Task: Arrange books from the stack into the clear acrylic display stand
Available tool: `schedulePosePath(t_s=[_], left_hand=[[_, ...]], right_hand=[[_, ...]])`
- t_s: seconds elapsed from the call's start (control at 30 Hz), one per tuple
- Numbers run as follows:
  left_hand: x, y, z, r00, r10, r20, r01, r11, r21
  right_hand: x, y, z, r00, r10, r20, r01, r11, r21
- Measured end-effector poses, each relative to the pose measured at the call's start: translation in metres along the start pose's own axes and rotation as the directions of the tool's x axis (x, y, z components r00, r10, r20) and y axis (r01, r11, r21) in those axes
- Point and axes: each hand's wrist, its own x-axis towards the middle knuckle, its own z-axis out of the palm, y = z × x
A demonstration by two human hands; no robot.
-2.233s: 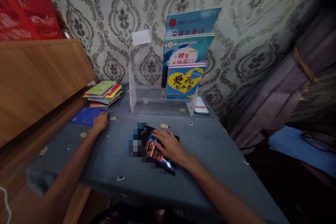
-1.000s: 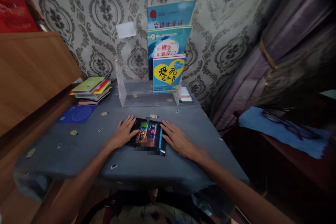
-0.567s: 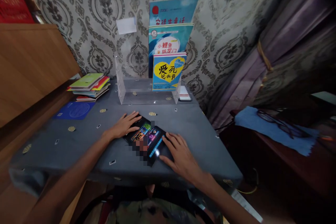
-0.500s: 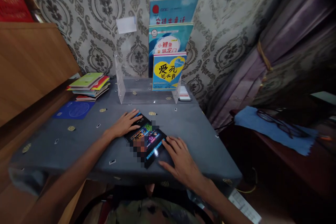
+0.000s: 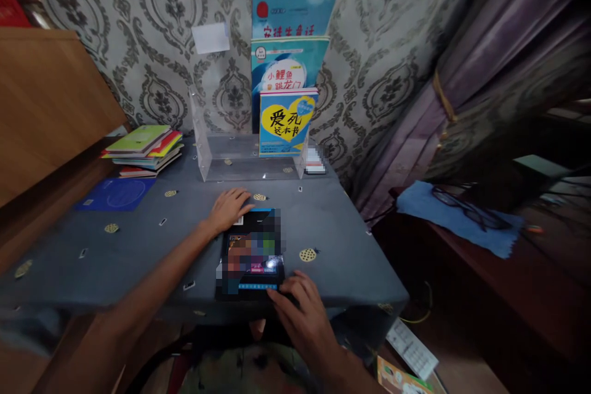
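Note:
A dark book (image 5: 252, 277) with a colourful cover lies flat near the front edge of the grey cloth-covered table (image 5: 138, 240). My left hand (image 5: 228, 208) rests on the book's far left corner, fingers bent over it. My right hand (image 5: 300, 314) lies at the book's near right corner, fingers spread and touching its edge. Part of the cover is blurred out.
A clear acrylic stand (image 5: 244, 154) at the back holds three blue books (image 5: 286, 117). A stack of thin books (image 5: 141, 149) and a flat blue book (image 5: 115, 192) lie at the left, beside a wooden cabinet (image 5: 50, 104). Curtains (image 5: 466, 74) and a blue cloth (image 5: 457, 212) are on the right.
The book has turned from slanted to square with the table's front edge and slid nearer to me. My right hand moved down to its near corner; my left hand stayed at its far corner.

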Motion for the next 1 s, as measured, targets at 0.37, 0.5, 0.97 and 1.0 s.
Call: schedulePosePath(t_s=[0.37, 0.5, 0.97, 1.0], left_hand=[[-0.101, 0.012, -0.014, 0.969, 0.103, 0.225, -0.066, 0.984, -0.165], [-0.116, 0.016, -0.022, 0.947, 0.148, 0.284, -0.093, 0.975, -0.2], [-0.115, 0.011, -0.061, 0.865, 0.291, 0.408, 0.101, 0.696, -0.711], [-0.114, 0.011, -0.062, 0.879, 0.276, 0.389, 0.113, 0.672, -0.732]], right_hand=[[0.004, 0.01, 0.0, 0.998, -0.06, 0.006, 0.06, 0.998, -0.002], [0.008, 0.014, -0.003, 0.991, -0.126, 0.036, 0.124, 0.991, 0.059], [0.064, 0.018, -0.055, 0.997, -0.081, 0.001, 0.077, 0.945, 0.318], [0.069, 0.019, -0.055, 0.998, -0.055, -0.01, 0.055, 0.938, 0.343]])
